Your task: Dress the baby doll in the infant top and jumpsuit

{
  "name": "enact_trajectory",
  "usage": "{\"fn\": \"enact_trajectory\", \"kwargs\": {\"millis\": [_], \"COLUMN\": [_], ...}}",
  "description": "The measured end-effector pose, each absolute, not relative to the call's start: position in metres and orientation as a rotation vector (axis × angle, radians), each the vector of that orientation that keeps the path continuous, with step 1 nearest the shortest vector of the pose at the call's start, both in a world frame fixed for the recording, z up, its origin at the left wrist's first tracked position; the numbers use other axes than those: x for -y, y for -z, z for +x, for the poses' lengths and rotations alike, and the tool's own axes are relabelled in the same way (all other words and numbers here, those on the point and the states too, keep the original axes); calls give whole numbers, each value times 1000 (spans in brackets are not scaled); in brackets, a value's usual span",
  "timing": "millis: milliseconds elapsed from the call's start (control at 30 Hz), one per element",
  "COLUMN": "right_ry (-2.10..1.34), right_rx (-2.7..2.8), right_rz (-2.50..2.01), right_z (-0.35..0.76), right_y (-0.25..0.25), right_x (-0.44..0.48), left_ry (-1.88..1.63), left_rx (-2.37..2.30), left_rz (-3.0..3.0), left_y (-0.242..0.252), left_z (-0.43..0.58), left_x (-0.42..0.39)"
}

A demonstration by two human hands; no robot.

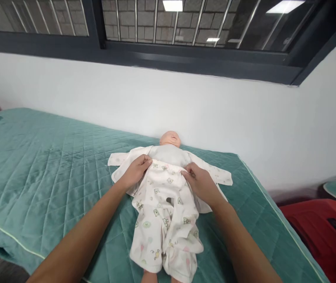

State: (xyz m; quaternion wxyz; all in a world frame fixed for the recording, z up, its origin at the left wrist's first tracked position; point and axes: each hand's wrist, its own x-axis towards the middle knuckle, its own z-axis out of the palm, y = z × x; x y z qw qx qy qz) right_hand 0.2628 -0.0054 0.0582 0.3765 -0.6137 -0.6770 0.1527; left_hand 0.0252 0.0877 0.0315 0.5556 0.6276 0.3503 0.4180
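A baby doll [170, 138] lies on its back, head toward the wall. White patterned baby pants [168, 220] cover its legs, with the feet showing at the bottom edge of the view. My left hand [139, 169] pinches the waistband at its left end. At the opposite end my right hand [199, 179] grips the waistband too, fingers curled. Under the doll a white baby shirt [216, 173] is spread open, sleeves out to both sides. The doll's grey torso [170, 154] shows above the waistband.
The doll rests on a green quilted bed cover [53, 169]. A white wall [126, 98] with a dark-framed, barred window [185, 55] stands behind. At the lower right is a red plastic object [318, 224], beyond the bed's edge.
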Motion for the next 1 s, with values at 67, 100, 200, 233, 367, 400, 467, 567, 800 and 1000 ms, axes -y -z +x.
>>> {"fn": "enact_trajectory", "kwargs": {"millis": [67,100,200,233,367,400,467,567,800,1000], "right_ry": [-527,-635,-916,-954,-997,-989,-946,-871,-805,-1064], "right_rx": [1610,1533,1288,1226,1151,1170,1218,1246,1321,1425], "right_rz": [-1565,-1518,-1348,-1316,-1279,-1287,-1315,-1368,-1572,-1379], "right_z": [266,268,273,274,278,279,280,281,281,293], "right_y": [-55,-51,-37,-33,-29,-31,-33,-34,-36,-38], "right_x": [-9,-14,-20,-20,-12,-11,-8,-2,13,17], "left_ry": [-928,-902,-877,-881,-935,-948,-955,-884,-701,-533], "left_rx": [-762,-736,-670,-663,-787,-847,-957,-965,-816,-852], "left_rz": [1283,1196,1057,1052,1202,1278,1431,1550,1618,1705], "left_y": [-29,-27,-19,-16,-11,-11,-11,-13,-20,-34], "left_z": [28,28,24,22,15,14,13,11,1,-3], "left_x": [-95,-97,-98,-97,-94,-94,-93,-91,-89,-87]}}
